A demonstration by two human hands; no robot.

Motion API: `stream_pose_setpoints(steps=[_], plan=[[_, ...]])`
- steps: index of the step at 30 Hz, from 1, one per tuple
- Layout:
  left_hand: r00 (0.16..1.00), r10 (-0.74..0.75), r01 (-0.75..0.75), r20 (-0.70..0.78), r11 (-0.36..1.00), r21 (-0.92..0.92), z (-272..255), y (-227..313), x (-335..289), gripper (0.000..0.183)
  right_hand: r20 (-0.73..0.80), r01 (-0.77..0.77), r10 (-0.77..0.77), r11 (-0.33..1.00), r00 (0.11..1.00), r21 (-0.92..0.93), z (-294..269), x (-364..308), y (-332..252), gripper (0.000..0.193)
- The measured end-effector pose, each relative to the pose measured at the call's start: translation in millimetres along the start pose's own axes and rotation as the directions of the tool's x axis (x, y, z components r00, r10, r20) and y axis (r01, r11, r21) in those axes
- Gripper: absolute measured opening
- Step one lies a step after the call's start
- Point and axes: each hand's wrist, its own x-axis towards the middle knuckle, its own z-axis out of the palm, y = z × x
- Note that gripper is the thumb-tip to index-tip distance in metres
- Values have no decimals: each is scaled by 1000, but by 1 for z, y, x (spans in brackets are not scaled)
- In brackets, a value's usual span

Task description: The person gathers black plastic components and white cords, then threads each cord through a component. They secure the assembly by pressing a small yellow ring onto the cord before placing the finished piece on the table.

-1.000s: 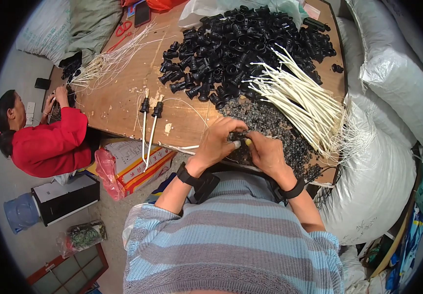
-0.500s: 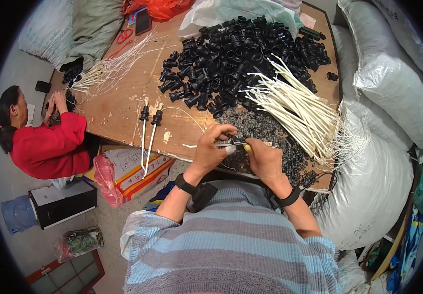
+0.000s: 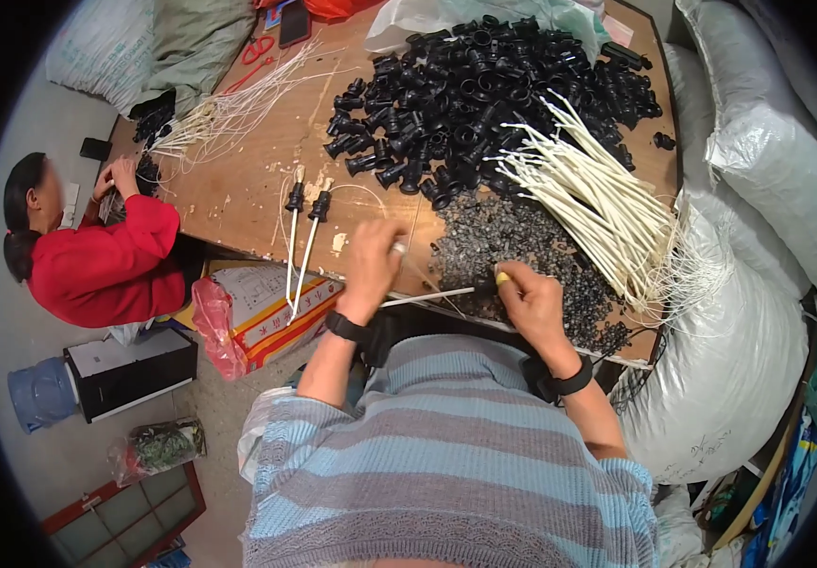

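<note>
Leftmost on the counter (image 3: 238, 182), two fitted tubes (image 3: 310, 251) point their black ends away from the person, their white tails over the near edge. The left hand (image 3: 372, 268) is blurred; whether it grips anything (a faint strand passes close by) I cannot tell. Between the hands, at the near edge, a white tube (image 3: 432, 296) runs nearly crosswise, its right end slightly farther off and pointing at a dark fitting (image 3: 486, 295). The right hand (image 3: 534, 305) pinches, apparently on that fitting. The step looks like working tube and fitting together; the next move would call for a steady right pinch.
</note>
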Motion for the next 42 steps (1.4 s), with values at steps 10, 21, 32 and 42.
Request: stream_pose_setpoints(steps=[10, 21, 32, 42], plan=[[959, 278, -245, 64, 917, -316, 17, 17, 16, 43, 95, -103, 96, 992, 991, 68, 2, 6, 4, 14], [994, -13, 44, 111, 958, -282, 10, 26, 15, 52, 72, -192, 183, 968, 981, 159, 3, 10, 11, 10], [986, -25, 109, 168, 850, -515, 14, 46, 18, 41, 44, -271, 268, 933, 962, 236, 9, 12, 16, 11], [991, 100, -131, -93, 883, -450, 32, 90, 12, 50, 34, -254, 251, 955, 967, 151, 15, 20, 15, 16]])
